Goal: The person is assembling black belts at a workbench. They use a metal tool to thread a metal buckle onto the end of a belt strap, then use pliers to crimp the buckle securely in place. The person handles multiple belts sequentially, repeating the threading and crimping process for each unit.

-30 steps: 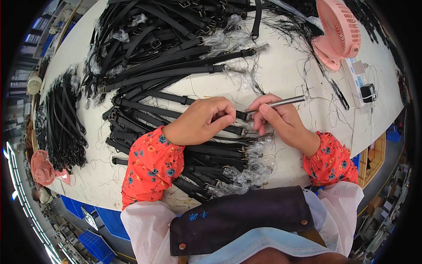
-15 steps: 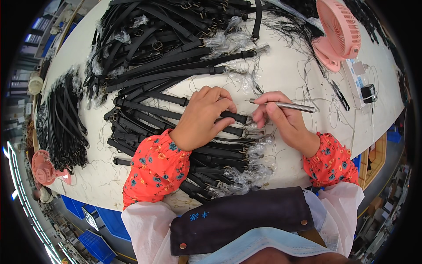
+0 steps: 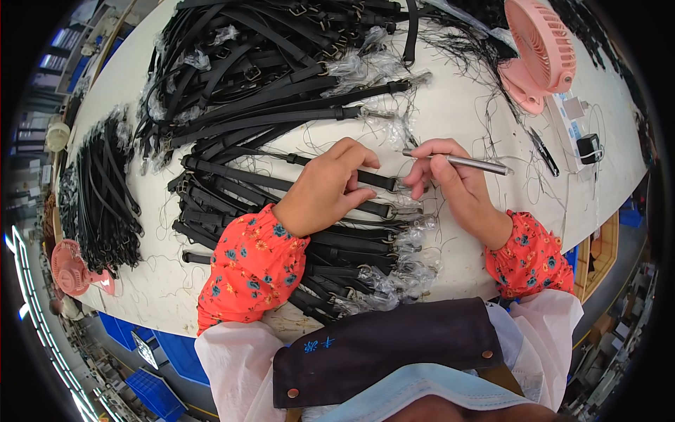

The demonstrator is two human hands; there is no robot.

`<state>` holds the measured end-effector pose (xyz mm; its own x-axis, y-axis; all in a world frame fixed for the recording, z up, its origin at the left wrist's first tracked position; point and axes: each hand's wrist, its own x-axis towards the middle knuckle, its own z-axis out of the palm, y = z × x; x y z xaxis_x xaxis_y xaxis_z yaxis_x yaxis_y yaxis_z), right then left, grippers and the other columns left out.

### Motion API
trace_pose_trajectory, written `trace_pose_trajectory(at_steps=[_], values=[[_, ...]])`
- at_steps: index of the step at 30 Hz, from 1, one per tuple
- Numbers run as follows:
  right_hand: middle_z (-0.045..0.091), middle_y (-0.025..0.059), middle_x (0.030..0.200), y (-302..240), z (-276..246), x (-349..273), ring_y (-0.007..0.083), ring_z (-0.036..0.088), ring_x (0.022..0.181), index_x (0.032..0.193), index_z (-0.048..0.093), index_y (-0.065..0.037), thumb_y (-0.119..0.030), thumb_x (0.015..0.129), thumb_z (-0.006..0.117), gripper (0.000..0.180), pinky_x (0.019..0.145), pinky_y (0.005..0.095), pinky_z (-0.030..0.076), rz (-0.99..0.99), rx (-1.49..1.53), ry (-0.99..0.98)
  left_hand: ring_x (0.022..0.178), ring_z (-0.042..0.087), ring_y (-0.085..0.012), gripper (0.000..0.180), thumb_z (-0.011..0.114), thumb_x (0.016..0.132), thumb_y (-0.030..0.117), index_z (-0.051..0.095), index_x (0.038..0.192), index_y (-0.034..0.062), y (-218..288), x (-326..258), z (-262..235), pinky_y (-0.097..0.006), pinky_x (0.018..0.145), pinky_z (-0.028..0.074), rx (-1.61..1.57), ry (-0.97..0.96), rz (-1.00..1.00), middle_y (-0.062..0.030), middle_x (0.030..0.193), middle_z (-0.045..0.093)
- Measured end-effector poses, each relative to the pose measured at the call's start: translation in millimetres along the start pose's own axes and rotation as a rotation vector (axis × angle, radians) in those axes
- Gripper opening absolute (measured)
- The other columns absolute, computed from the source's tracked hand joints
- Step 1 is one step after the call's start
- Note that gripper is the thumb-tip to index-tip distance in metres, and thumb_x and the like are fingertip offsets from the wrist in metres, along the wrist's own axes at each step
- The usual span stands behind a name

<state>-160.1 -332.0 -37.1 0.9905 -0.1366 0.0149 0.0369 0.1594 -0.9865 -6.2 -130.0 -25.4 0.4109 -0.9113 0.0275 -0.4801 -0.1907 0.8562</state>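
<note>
My left hand [image 3: 325, 184] is over a black strap [image 3: 377, 180] in the near pile, its fingers bent and the thumb apart from the index finger. The strap shows between thumb and index finger; whether the other fingers touch it is hidden. In my right hand [image 3: 460, 184] is a slim silver pen-shaped metal tool [image 3: 478, 164], lying across the fingers under the thumb and pointing left. Just below its tip, the strap's right end reaches toward my right fingertips. More black straps [image 3: 232, 174] with metal buckles and clear plastic wrap [image 3: 394, 285] lie around and below my left hand.
A big heap of black straps [image 3: 246, 56] covers the far left, with another bundle [image 3: 105, 197] at the left edge. A pink fan [image 3: 538, 53] stands far right, near a black pen-like tool [image 3: 545, 151] and a power strip [image 3: 568, 130]. Loose threads litter the white table [image 3: 464, 271].
My left fingers have loosened and spread from the strap's end, shifting slightly right. My right hand has moved slightly with the silver tool still in it.
</note>
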Motion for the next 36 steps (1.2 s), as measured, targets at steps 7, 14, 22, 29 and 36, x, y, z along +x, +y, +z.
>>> trace_pose_trajectory(at_steps=[7, 14, 22, 29, 36], values=[[0.067, 0.0105, 0.096, 0, -1, 4, 0.0144, 0.065, 0.079, 0.126, 0.054, 0.001, -0.033, 0.111, 0.043, 0.038, 0.075, 0.0271, 0.051, 0.016, 0.049, 0.067, 0.079, 0.061, -0.0165, 0.021, 0.075, 0.084, 0.0, 0.07, 0.103, 0.0089, -8, -2, 11, -0.031, 0.069, 0.051, 0.086, -0.004, 0.18, -0.0059, 0.103, 0.061], [0.067, 0.0088, 0.087, -1, -3, 1, 0.0125, 0.064, 0.068, 0.12, 0.059, 0.001, -0.033, 0.11, 0.045, 0.038, 0.071, 0.0258, 0.051, 0.109, 0.043, -0.036, 0.079, 0.06, -0.011, 0.006, 0.067, 0.092, 0.001, 0.067, 0.098, 0.0003, -6, 2, 5, -0.025, 0.069, 0.048, -0.051, 0.019, -0.028, -0.0057, 0.088, 0.063], [0.066, 0.0063, 0.085, -6, 1, 1, 0.0101, 0.062, 0.065, 0.12, 0.06, -0.001, -0.033, 0.11, 0.045, 0.036, 0.061, 0.023, 0.049, 0.216, -0.025, -0.092, 0.079, 0.057, -0.0092, 0.005, 0.069, 0.093, 0.005, 0.066, 0.095, 0.0014, -11, 0, -4, -0.025, 0.069, 0.048, -0.197, -0.052, -0.083, -0.0033, 0.094, 0.065], [0.066, 0.0056, 0.086, -4, 1, 1, 0.0095, 0.062, 0.065, 0.12, 0.059, -0.001, -0.032, 0.111, 0.045, 0.036, 0.061, 0.0223, 0.048, 0.196, -0.029, -0.101, 0.082, 0.058, -0.0115, 0.005, 0.07, 0.091, 0.007, 0.067, 0.09, 0.0029, -10, 3, -11, -0.027, 0.072, 0.048, -0.202, -0.13, -0.037, -0.0041, 0.101, 0.066], [0.066, 0.005, 0.086, -4, 2, 2, 0.009, 0.062, 0.065, 0.12, 0.059, -0.001, -0.032, 0.111, 0.045, 0.035, 0.061, 0.0221, 0.048, 0.191, -0.048, -0.109, 0.087, 0.059, -0.0131, 0.004, 0.071, 0.09, 0.007, 0.068, 0.089, 0.0042, -9, 1, -11, -0.028, 0.077, 0.049, -0.21, -0.137, -0.03, -0.005, 0.103, 0.066]])
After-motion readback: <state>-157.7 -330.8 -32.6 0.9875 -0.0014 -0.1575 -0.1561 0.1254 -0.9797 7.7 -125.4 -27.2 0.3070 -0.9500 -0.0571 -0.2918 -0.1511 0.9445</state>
